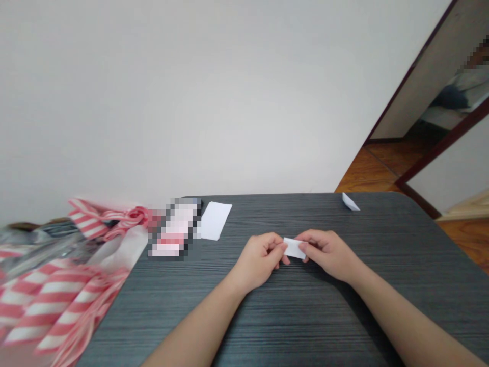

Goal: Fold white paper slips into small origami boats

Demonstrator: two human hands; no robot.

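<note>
**Hands & paper, table top, head view.** Count: 2 hands, 3 white paper pcs, 1 pixelated item, 1 mass of striped wrap.

L hand (260, 260) & R hand (328, 253) are held together above table center, wrists toward the near edge, forearms bare. Both are clamped on 1 small folded white paper strip (294, 248): L fingertips (281, 248) pinch its left end, R fingertips (303, 247) its right end. Strip lies btwn the hands, just off the table, its mid-section exposed.

Dark gray wood-grain table (305, 326) bears the rest. Flat white paper sheet (215, 220) lies far left, well apart from the hands; small folded white paper pc (349, 202) sits at far edge, right of center. Pixelated item (175, 229), unreadable, lies just left of the sheet, at the table's far-left corner. Red-&-white striped wrap w/ tied bow (46, 300) is heaped at left, partly over the table's left edge. Wood floor (369, 173) shows far right, beyond the table, w/ white wall (191, 92) behind.
</note>
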